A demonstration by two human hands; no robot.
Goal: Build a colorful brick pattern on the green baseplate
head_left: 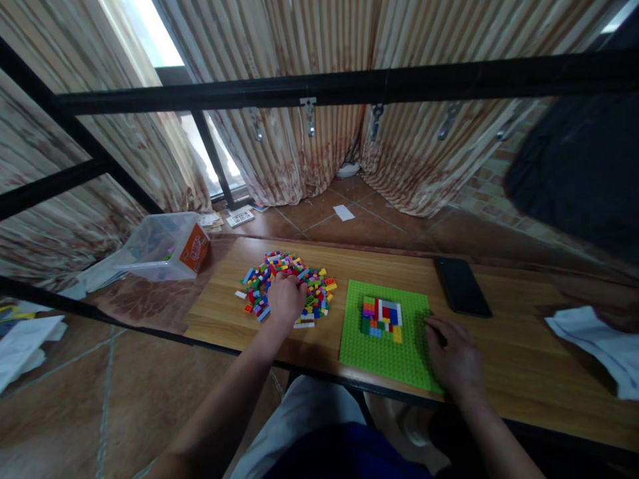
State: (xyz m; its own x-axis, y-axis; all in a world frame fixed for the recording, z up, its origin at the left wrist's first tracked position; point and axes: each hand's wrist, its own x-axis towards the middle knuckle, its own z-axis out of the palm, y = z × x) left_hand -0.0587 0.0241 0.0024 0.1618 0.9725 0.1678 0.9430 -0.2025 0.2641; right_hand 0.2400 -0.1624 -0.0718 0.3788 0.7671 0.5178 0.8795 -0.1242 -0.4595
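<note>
A loose heap of small toy building bricks (259, 283) in many colours lies on the left half of the wooden table. My left hand (286, 299) reaches into it from the front, its fingers bent and closed down among the bricks; its fingertips and anything between them are hard to see. To the right lies a green studded baseplate (359, 359), carrying a flat patch of joined bricks (382, 318) in red, white, blue, yellow and other colours. My right hand (455, 356) rests at the baseplate's right edge, fingers loosely bent and thumb apart, with nothing visible in it.
A black phone (462, 287) lies behind my right hand. Crumpled white paper (602, 342) is at the table's right. A clear plastic box (162, 247) with an orange label stands left of the table. A black metal rail (344, 86) crosses in front of striped curtains (319, 40).
</note>
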